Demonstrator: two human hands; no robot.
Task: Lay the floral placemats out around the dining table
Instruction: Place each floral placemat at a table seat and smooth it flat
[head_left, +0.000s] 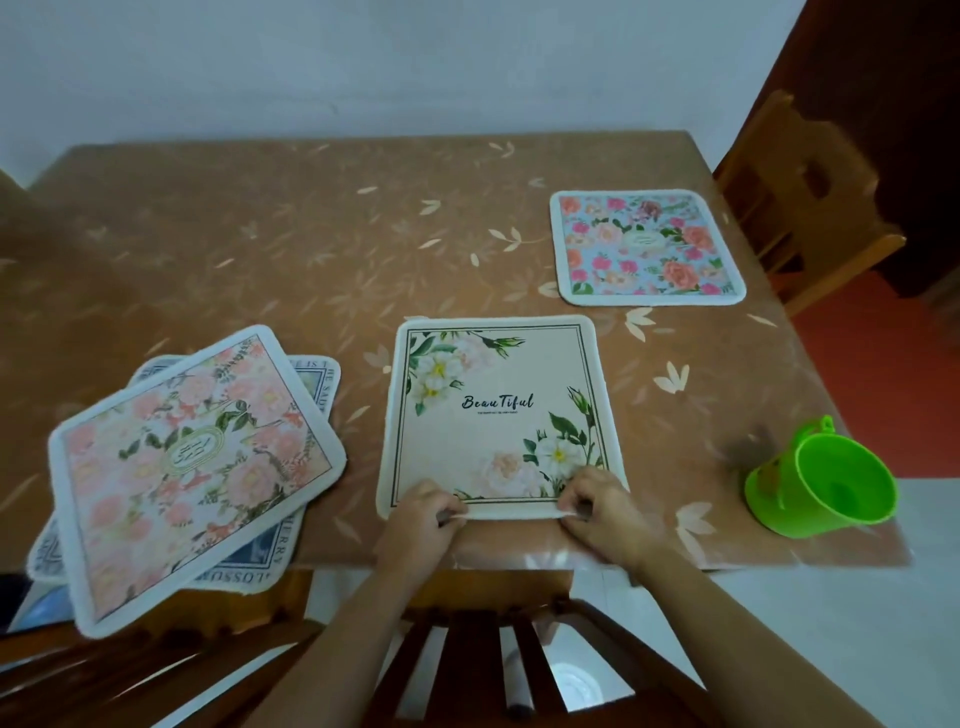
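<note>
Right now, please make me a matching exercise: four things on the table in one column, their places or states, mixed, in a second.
1 cream Beautiful placemat
2 blue rose placemat
3 pink placemat
4 green cup

a top of the left pile
b near right corner
c held by left hand and right hand
d far right, alone

Pairs: 1-c; 2-d; 3-a; 4-b

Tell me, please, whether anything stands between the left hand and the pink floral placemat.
Nothing visible does. The left hand pinches the near edge of the Beautiful placemat; only bare tablecloth lies between it and the pink floral placemat to its left.
</note>
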